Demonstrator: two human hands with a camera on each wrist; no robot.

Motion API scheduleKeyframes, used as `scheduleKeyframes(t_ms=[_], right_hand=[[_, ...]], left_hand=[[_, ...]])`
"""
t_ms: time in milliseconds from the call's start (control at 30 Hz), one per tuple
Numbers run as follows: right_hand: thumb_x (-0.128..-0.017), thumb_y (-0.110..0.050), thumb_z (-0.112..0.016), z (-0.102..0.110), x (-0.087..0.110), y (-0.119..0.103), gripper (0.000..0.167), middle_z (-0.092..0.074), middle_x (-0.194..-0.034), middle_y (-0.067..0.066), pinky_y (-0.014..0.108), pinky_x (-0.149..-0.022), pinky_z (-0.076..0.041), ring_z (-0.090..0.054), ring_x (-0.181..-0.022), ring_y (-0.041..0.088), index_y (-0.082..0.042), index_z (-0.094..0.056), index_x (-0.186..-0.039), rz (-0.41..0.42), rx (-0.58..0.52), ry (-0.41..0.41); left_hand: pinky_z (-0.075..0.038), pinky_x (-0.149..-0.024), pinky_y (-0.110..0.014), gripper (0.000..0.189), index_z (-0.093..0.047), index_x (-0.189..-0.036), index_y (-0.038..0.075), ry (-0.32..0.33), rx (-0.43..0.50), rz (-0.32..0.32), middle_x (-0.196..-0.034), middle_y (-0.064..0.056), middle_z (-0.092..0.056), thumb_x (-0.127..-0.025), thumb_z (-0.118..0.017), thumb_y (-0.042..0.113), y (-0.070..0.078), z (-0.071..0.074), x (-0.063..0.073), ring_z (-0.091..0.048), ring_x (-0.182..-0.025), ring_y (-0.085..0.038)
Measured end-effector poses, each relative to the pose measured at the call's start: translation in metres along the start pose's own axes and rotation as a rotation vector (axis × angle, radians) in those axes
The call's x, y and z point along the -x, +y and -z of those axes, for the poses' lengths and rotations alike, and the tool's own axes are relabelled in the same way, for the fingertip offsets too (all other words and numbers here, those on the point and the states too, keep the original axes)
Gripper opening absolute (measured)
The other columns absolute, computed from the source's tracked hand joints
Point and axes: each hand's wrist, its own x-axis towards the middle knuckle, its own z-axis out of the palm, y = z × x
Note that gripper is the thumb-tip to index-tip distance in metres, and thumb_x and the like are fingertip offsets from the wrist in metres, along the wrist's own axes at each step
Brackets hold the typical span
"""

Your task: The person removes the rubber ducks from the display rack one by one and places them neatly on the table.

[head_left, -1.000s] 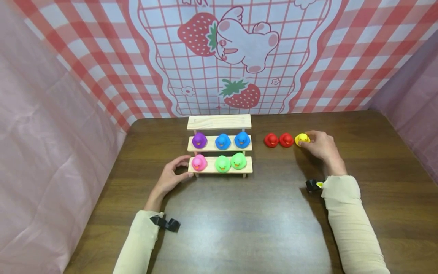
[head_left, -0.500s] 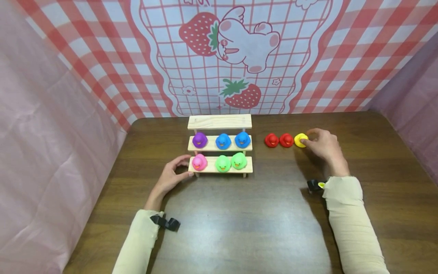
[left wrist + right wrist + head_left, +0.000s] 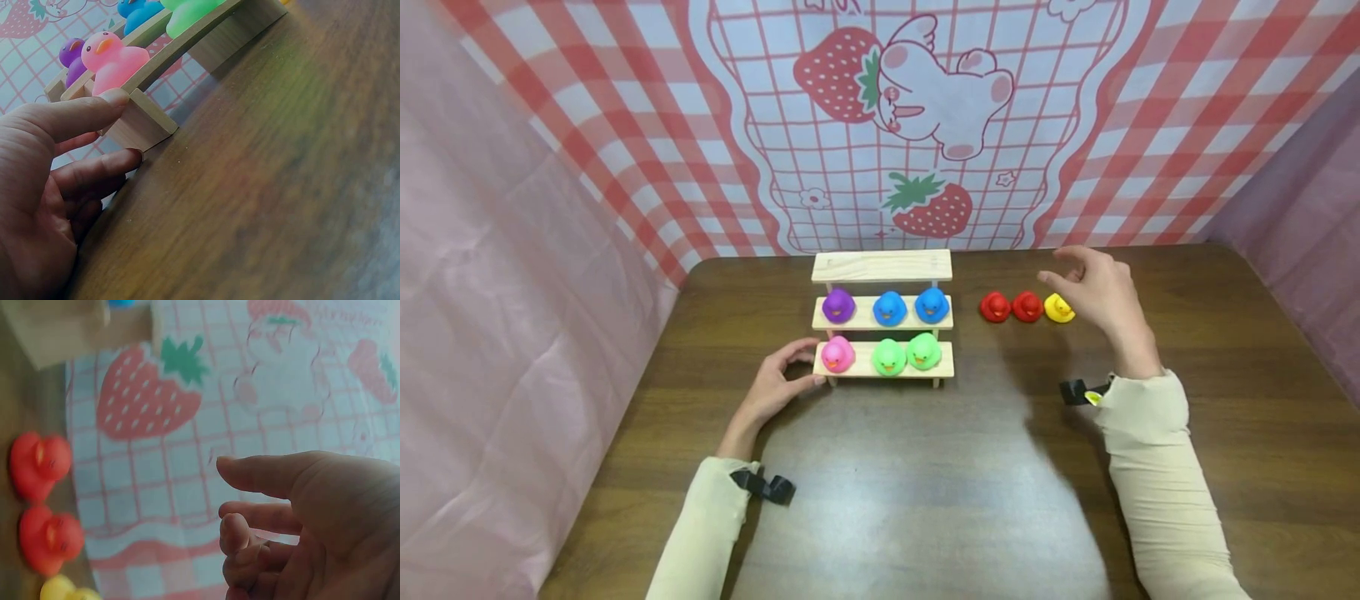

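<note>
A three-tier wooden stand [image 3: 882,267] holds a purple duck [image 3: 838,306] and two blue ducks [image 3: 890,309] on its middle step. On the bottom step sit a pink duck [image 3: 837,355] and two light green ducks [image 3: 889,357]. My left hand [image 3: 777,377] grips the bottom step's left end, thumb [image 3: 114,98] at the front corner near the pink duck. Right of the stand, two red ducks [image 3: 996,307] and a yellow duck [image 3: 1060,308] form a row on the table. Raised behind and right of the yellow duck, my right hand [image 3: 1101,287] holds nothing, fingers loosely bent.
The brown wooden table [image 3: 880,483] runs back to a red-and-white checked cloth [image 3: 700,150] with strawberry prints. Pink curtains [image 3: 490,292] hang at both sides. The stand's top step is bare wood.
My right hand has let go of the yellow duck and risen up and away from it. The yellow duck stays beside the red ones. The left hand has kept its place at the stand.
</note>
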Motion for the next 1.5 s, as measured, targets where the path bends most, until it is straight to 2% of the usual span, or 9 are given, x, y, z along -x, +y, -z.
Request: scheduleKeyframes(t_ms=[67, 200, 400, 567, 800, 1167, 1333, 1500], right_hand=[[-0.095, -0.038, -0.066, -0.001, 0.002, -0.012, 0.056, -0.059, -0.079, 0.014, 0.030, -0.049, -0.038, -0.048, -0.061, 0.023, -0.005, -0.056, -0.138, 0.030, 0.000, 0.007], [-0.093, -0.034, -0.068, -0.007, 0.005, -0.033, 0.052, -0.055, -0.070, 0.009, 0.031, -0.050, -0.035, -0.045, -0.054, 0.019, -0.005, -0.059, -0.135, 0.090, -0.017, 0.010], [-0.093, -0.031, -0.069, -0.021, 0.011, -0.059, 0.048, -0.056, -0.069, 0.008, 0.033, -0.055, -0.036, -0.047, -0.056, 0.019, -0.007, -0.061, -0.133, 0.130, -0.042, -0.011], [-0.092, -0.030, -0.071, -0.037, 0.012, -0.072, 0.046, -0.058, -0.068, 0.007, 0.033, -0.058, -0.037, -0.049, -0.057, 0.019, -0.008, -0.062, -0.131, 0.171, -0.037, -0.031], [-0.092, -0.031, -0.071, -0.055, 0.014, -0.083, 0.045, -0.057, -0.069, 0.006, 0.032, -0.058, -0.038, -0.049, -0.059, 0.019, -0.007, -0.062, -0.130, 0.223, -0.046, -0.083], [-0.092, -0.035, -0.072, -0.078, 0.016, -0.091, 0.049, -0.059, -0.071, 0.006, 0.029, -0.053, -0.039, -0.050, -0.059, 0.016, -0.010, -0.061, -0.133, 0.213, -0.071, -0.174], [-0.091, -0.037, -0.072, -0.083, 0.015, -0.091, 0.053, -0.060, -0.073, 0.007, 0.029, -0.053, -0.040, -0.051, -0.060, 0.017, -0.010, -0.060, -0.135, 0.214, -0.057, -0.184], [-0.091, -0.037, -0.071, -0.087, 0.014, -0.090, 0.053, -0.061, -0.073, 0.007, 0.029, -0.053, -0.039, -0.051, -0.059, 0.016, -0.010, -0.060, -0.135, 0.218, -0.034, -0.177]], left_hand=[[-0.030, -0.114, -0.048, 0.060, -0.056, -0.135, -0.002, 0.001, 0.003, 0.000, -0.112, -0.032, -0.069, -0.079, -0.078, -0.003, 0.000, 0.000, 0.000, -0.059, -0.105, -0.002], [-0.031, -0.113, -0.046, 0.060, -0.057, -0.135, -0.002, -0.002, 0.005, -0.006, -0.111, -0.032, -0.069, -0.079, -0.077, -0.003, -0.001, -0.001, 0.000, -0.060, -0.103, 0.001], [-0.032, -0.112, -0.044, 0.058, -0.057, -0.135, -0.002, -0.007, -0.002, -0.015, -0.109, -0.032, -0.070, -0.080, -0.077, -0.003, -0.002, -0.001, 0.000, -0.060, -0.101, 0.002], [-0.031, -0.113, -0.047, 0.059, -0.057, -0.134, -0.002, -0.008, 0.008, -0.013, -0.109, -0.033, -0.069, -0.079, -0.077, -0.004, -0.001, 0.000, 0.000, -0.060, -0.101, 0.002], [-0.031, -0.113, -0.047, 0.059, -0.056, -0.135, -0.002, -0.008, 0.003, -0.016, -0.109, -0.033, -0.069, -0.079, -0.077, -0.004, -0.001, 0.000, 0.000, -0.060, -0.102, 0.002], [-0.032, -0.112, -0.045, 0.060, -0.056, -0.135, -0.002, -0.006, 0.008, 0.004, -0.111, -0.033, -0.069, -0.079, -0.077, -0.004, -0.001, -0.001, -0.001, -0.060, -0.102, 0.003], [-0.033, -0.111, -0.041, 0.060, -0.056, -0.135, -0.002, -0.002, 0.007, 0.001, -0.111, -0.032, -0.069, -0.080, -0.077, -0.004, -0.002, -0.001, -0.001, -0.060, -0.103, 0.002], [-0.032, -0.113, -0.045, 0.060, -0.056, -0.135, -0.003, 0.004, 0.006, -0.007, -0.111, -0.033, -0.069, -0.079, -0.077, -0.004, -0.002, 0.000, -0.001, -0.060, -0.104, -0.001]])
